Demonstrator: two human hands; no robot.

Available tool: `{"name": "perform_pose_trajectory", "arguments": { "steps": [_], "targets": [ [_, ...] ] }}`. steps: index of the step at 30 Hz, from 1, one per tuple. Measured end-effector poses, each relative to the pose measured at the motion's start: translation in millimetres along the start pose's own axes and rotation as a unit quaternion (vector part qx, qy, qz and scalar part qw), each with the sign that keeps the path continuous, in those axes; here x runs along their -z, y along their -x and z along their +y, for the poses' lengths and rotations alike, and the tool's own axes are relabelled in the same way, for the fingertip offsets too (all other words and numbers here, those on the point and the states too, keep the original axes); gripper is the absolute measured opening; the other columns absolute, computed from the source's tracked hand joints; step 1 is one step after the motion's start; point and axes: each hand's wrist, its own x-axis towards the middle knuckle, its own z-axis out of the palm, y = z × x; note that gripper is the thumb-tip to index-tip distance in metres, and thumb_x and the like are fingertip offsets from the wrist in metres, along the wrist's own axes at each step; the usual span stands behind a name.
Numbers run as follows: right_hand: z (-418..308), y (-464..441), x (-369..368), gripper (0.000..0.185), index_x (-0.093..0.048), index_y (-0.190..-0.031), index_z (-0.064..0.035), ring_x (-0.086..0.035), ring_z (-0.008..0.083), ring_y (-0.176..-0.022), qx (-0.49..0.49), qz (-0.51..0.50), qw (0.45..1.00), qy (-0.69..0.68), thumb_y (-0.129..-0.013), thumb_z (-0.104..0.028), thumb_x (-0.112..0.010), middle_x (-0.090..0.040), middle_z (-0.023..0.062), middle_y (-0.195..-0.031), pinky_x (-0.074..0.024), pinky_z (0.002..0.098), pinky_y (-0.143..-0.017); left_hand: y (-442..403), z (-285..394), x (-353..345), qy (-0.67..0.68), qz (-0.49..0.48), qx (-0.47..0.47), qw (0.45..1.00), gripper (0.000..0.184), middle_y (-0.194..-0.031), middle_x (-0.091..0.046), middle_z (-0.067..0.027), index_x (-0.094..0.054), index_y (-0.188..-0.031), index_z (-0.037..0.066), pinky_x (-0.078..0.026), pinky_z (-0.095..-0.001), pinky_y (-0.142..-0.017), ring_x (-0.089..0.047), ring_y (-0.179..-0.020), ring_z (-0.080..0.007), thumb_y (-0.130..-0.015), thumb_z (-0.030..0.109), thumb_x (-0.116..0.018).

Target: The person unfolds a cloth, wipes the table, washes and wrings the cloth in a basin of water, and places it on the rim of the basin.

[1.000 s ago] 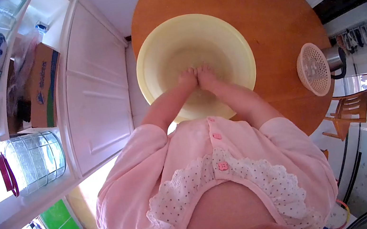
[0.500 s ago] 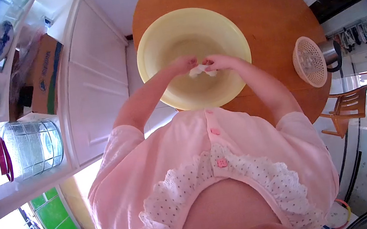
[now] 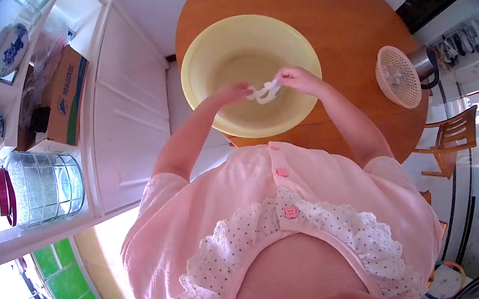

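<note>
A small white cloth-like item (image 3: pixel 267 92) is stretched between my two hands over a large pale yellow basin (image 3: pixel 188 63). My left hand (image 3: pixel 235 93) pinches its left end near the basin's left side. On the other side, my right hand (image 3: pixel 297 79) grips the right end with closed fingers. The item's middle sags in a loop, and its exact kind is hard to make out. The basin's inside looks pale and slightly shaded at the bottom.
The basin stands on a brown wooden table (image 3: pixel 351 25). A pink perforated basket (image 3: pixel 398 77) and a metal kettle (image 3: pixel 425 67) are at the right. A wooden chair (image 3: pixel 455 137) stands beyond. Left are shelves with a cardboard box (image 3: pixel 69 95) and a glass jar (image 3: pixel 48 186).
Both hands have risen from the bottom of the basin and moved apart, bringing up the white item. It is now more spread out between them than half a second ago.
</note>
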Motion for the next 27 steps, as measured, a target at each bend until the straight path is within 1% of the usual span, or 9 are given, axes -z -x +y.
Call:
{"name": "perform_pose_trajectory", "arguments": {
  "steps": [3,6,9,12,13,15,18,21,27],
  "targets": [
    [-19,14,2,0.026,-0.05,-0.101,-0.002,-0.052,0.0163,-0.084,-0.063,-0.104,0.967,0.222,-0.079,-0.016,-0.05,-0.054,0.0091,-0.096,-0.0406,0.0266,-0.074,9,22,4,0.103,-0.05,-0.09,0.989,0.03,-0.092,-0.056,-0.0047,-0.052,-0.102,0.009,-0.041,-0.0292,-0.072,-0.052,-0.084,-0.0138,-0.078,0.027,-0.052],
    [17,-4,-17,0.039,-0.047,-0.108,-0.0032,-0.052,0.0187,-0.086,-0.028,0.034,0.98,0.193,-0.074,-0.02,-0.056,-0.054,0.0109,-0.097,-0.0405,0.0281,-0.075,15,43,4,0.028,-0.084,-0.158,0.983,0.037,-0.094,-0.054,-0.0047,-0.048,-0.108,0.005,-0.038,-0.0264,-0.078,-0.049,-0.087,-0.0128,-0.08,0.029,-0.052],
    [16,-15,-31,0.048,-0.042,-0.113,-0.0048,-0.052,0.0203,-0.088,-0.022,0.098,0.989,0.104,-0.071,-0.02,-0.059,-0.053,0.012,-0.099,-0.0405,0.0295,-0.076,20,60,1,-0.049,-0.057,-0.177,0.981,0.037,-0.091,-0.056,-0.005,-0.046,-0.109,0.007,-0.039,-0.0265,-0.076,-0.051,-0.083,-0.0145,-0.079,0.027,-0.053],
    [-39,3,-25,0.049,-0.04,-0.115,-0.0057,-0.052,0.0203,-0.089,-0.092,0.051,0.981,0.161,-0.071,-0.017,-0.059,-0.054,0.0115,-0.097,-0.041,0.0296,-0.075,26,69,7,-0.108,-0.011,-0.157,0.982,0.034,-0.087,-0.057,-0.0063,-0.049,-0.106,0.006,-0.041,-0.0267,-0.074,-0.053,-0.079,-0.0173,-0.078,0.024,-0.054],
    [-37,1,-25,0.048,-0.041,-0.114,-0.0055,-0.052,0.02,-0.087,0.02,0.092,0.961,0.26,-0.071,-0.016,-0.059,-0.054,0.0108,-0.095,-0.0414,0.0294,-0.074,27,69,8,-0.112,0.0,-0.188,0.976,0.031,-0.086,-0.057,-0.0079,-0.05,-0.103,0.007,-0.041,-0.0288,-0.072,-0.054,-0.079,-0.0201,-0.077,0.024,-0.054],
    [-25,-2,-25,0.046,-0.043,-0.112,-0.005,-0.054,0.0192,-0.084,0.237,0.169,0.851,0.437,-0.071,-0.015,-0.06,-0.055,0.0092,-0.093,-0.0421,0.029,-0.071,29,67,8,-0.121,0.018,-0.251,0.96,0.026,-0.084,-0.058,-0.0112,-0.054,-0.097,0.009,-0.042,-0.0329,-0.069,-0.055,-0.078,-0.0257,-0.075,0.024,-0.054],
    [-6,-21,-29,0.041,-0.049,-0.105,-0.0037,-0.054,0.0195,-0.079,0.086,0.021,0.992,0.091,-0.07,-0.021,-0.061,-0.057,0.0105,-0.089,-0.0422,0.03,-0.068,26,67,8,-0.127,-0.003,-0.248,0.96,0.025,-0.079,-0.058,-0.0103,-0.055,-0.09,0.007,-0.042,-0.0335,-0.066,-0.054,-0.074,-0.0254,-0.071,0.023,-0.058],
    [-4,-22,-20,0.036,-0.054,-0.097,-0.0023,-0.054,0.0201,-0.075,-0.027,-0.029,0.993,0.113,-0.069,-0.025,-0.061,-0.057,0.011,-0.085,-0.0421,0.0309,-0.066,26,64,17,-0.188,0.028,-0.14,0.972,0.023,-0.074,-0.056,-0.0095,-0.054,-0.081,0.006,-0.041,-0.0334,-0.061,-0.054,-0.069,-0.0234,-0.067,0.023,-0.061],
    [8,-16,-11,0.032,-0.055,-0.092,-0.0022,-0.053,0.0195,-0.075,-0.042,-0.161,0.907,0.386,-0.072,-0.026,-0.058,-0.056,0.0098,-0.079,-0.0416,0.0305,-0.064,39,71,44,-0.198,0.036,-0.11,0.973,0.022,-0.069,-0.055,-0.0071,-0.053,-0.077,0.005,-0.04,-0.0321,-0.058,-0.053,-0.065,-0.0194,-0.066,0.022,-0.062]
  ]
}}
